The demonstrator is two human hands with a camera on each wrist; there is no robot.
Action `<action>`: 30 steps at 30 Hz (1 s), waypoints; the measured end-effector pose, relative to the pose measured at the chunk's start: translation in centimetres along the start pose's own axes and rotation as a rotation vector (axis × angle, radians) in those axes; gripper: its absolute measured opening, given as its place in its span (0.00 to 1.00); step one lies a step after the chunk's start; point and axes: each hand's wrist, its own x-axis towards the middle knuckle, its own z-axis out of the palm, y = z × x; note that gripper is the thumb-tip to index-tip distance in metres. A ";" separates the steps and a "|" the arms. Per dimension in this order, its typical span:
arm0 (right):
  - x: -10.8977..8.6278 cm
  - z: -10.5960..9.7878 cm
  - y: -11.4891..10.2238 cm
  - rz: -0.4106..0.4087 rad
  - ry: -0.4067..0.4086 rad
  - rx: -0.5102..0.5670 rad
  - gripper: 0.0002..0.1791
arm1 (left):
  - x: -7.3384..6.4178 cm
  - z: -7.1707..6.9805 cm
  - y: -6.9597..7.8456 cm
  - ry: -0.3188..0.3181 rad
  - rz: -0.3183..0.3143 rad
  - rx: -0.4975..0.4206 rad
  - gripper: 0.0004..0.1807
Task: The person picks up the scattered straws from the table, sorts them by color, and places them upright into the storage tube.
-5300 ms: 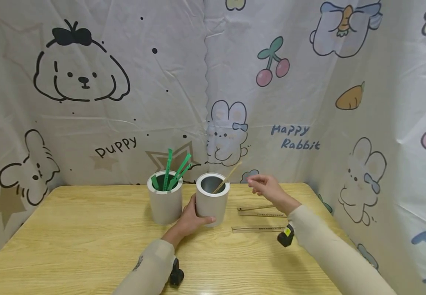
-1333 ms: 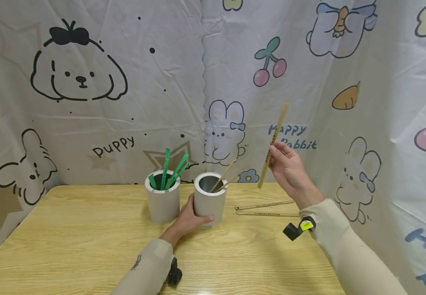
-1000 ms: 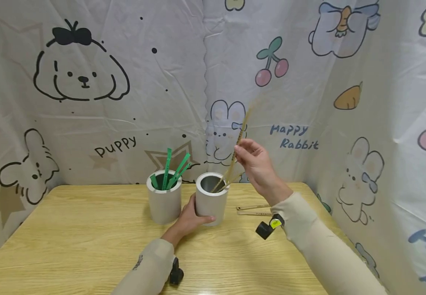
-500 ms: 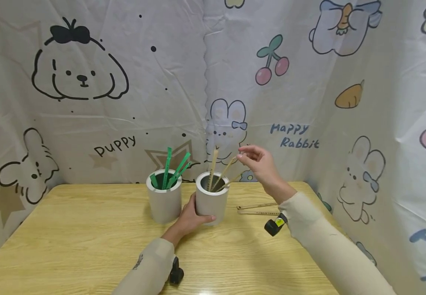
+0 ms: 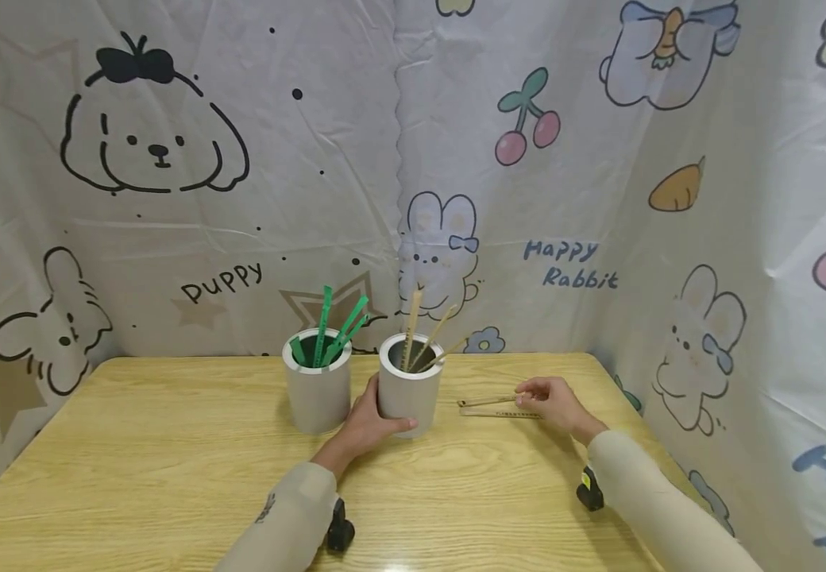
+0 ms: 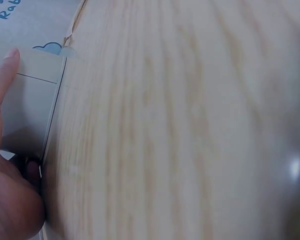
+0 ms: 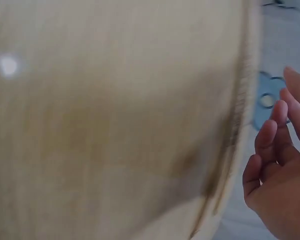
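Note:
My left hand (image 5: 366, 421) grips the right-hand white cup (image 5: 413, 401), its thumb across the front and the other fingers around the far left side. In the left wrist view the thumb (image 6: 7, 75) lies along the cup's smooth wall (image 6: 27, 107). Three thin tan sticks (image 5: 414, 322) lean out of this cup. My right hand (image 5: 554, 403) is low over the table at the right, fingertips right at two tan sticks with dark printing (image 5: 488, 401) lying there. In the right wrist view, a gap shows between the thumb and the bent fingers (image 7: 267, 137), with nothing in it.
A second white cup (image 5: 318, 401) with several green strips (image 5: 324, 326) stands just left of the gripped one. The wooden table (image 5: 191, 453) ends at a printed cloth backdrop (image 5: 313, 199), which also rises along both sides.
My right hand brought a tan stick from the right, let it go in the right-hand cup, then moved down and right to the sticks on the table. My left hand stayed on the cup.

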 end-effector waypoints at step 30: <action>1.0 -4.8 -16.4 -0.158 0.130 0.937 0.10 | 0.2 -0.1 -0.1 -0.014 -0.009 0.004 0.61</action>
